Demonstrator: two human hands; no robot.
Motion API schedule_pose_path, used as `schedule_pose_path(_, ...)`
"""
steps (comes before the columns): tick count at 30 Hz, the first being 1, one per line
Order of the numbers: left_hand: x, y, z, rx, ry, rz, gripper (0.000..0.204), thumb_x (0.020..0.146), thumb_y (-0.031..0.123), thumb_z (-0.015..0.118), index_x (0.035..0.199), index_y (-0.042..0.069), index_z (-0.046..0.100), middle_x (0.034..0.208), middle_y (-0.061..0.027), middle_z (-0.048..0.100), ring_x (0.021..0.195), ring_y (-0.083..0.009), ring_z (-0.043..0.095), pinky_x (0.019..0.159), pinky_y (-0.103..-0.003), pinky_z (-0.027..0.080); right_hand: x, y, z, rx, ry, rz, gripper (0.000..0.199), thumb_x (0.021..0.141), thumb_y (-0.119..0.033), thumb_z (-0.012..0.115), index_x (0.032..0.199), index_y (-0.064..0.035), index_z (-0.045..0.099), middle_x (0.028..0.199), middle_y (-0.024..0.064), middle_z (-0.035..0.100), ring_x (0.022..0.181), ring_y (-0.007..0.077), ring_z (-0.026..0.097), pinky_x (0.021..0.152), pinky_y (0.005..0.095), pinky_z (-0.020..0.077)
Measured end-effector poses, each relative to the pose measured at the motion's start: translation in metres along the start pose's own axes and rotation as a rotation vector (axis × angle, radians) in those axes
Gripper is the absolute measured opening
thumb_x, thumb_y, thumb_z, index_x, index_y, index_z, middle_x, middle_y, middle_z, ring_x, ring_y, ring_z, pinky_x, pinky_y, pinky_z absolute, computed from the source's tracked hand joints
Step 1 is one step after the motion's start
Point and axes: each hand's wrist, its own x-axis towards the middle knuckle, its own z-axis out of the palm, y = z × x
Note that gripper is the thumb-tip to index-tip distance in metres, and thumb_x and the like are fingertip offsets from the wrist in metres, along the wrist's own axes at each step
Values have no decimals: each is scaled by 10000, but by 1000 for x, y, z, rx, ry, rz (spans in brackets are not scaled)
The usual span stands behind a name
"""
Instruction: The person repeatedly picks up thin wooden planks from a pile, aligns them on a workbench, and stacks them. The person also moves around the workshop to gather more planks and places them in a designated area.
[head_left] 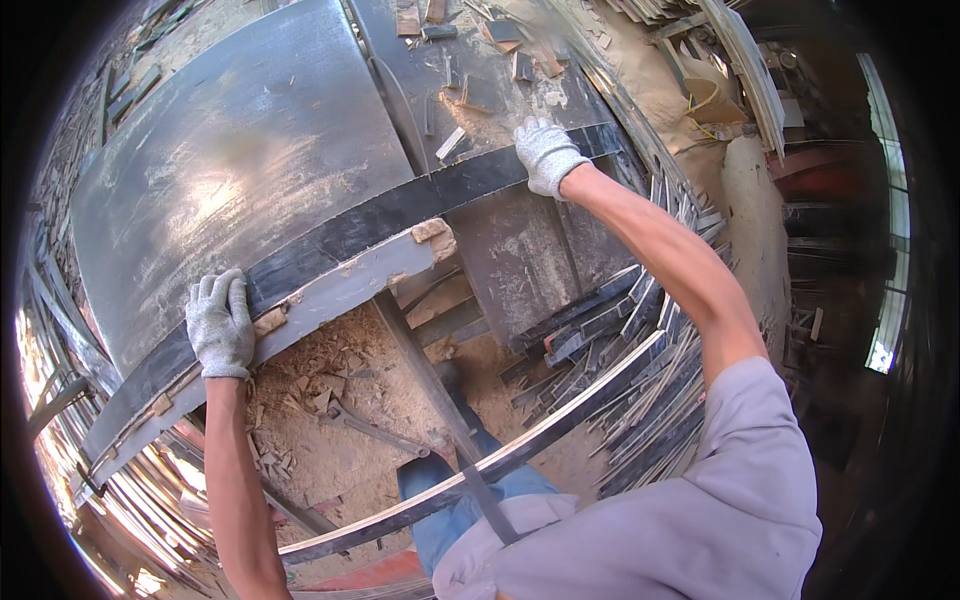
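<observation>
A long dark plywood strip [345,220] lies along the near edge of a metal-topped work table [240,140]. My left hand [220,325], in a light grey knitted glove, grips the strip toward its left part, fingers bent over it. Toward the right end, my right hand [547,157], gloved alike, holds the same strip with its fingers over the far edge. Both palms face down, so the undersides of the fingers are hidden. Just nearer than the strip runs a grey metal rail [350,283] with small wood blocks fixed along it.
Wood offcuts [503,33] lie scattered at the table's far right. A dark slot [395,115] parts the metal top. Closer to my body, another plywood strip [400,515] spans across. Stacked strips [650,420] lie at right; sawdust and chips [330,375] cover the ground below.
</observation>
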Motion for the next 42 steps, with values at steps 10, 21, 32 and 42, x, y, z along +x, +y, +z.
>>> schedule_pose_path(10, 8, 13, 2, 1, -6, -11, 243, 1030, 215, 589, 1116, 45, 739, 1120, -151, 694, 1094, -358, 627, 990, -458, 481, 6, 22, -3, 40, 90, -18, 473, 714, -69, 747, 1159, 59, 655, 1154, 286, 658, 1096, 425, 664, 939, 481, 558)
schedule_pose_path(21, 17, 5, -1, 16, -4, 0, 241, 1038, 258, 583, 1113, 90, 738, 1103, -134, 690, 1086, -356, 628, 973, -465, 474, 4, 19, -16, 33, 31, 26, 465, 716, -109, 801, 1159, 5, 715, 1202, 259, 691, 1144, 399, 682, 964, 464, 564)
schedule_pose_path(32, 17, 2, -6, 54, 14, -35, 258, 1028, 285, 587, 1093, 96, 751, 1099, -158, 698, 1087, -374, 639, 959, -478, 490, 6, 20, -20, -33, 59, -4, 453, 703, -123, 805, 1131, -7, 713, 1183, 256, 707, 1107, 396, 702, 925, 461, 574)
schedule_pose_path(42, 36, -7, -9, -12, 3, -48, 284, 1027, 298, 586, 1113, 87, 756, 1119, -165, 706, 1080, -381, 651, 963, -472, 495, 16, 19, -30, -13, 91, 31, 405, 722, -114, 782, 1110, -9, 730, 1140, 255, 727, 1092, 387, 711, 935, 460, 577)
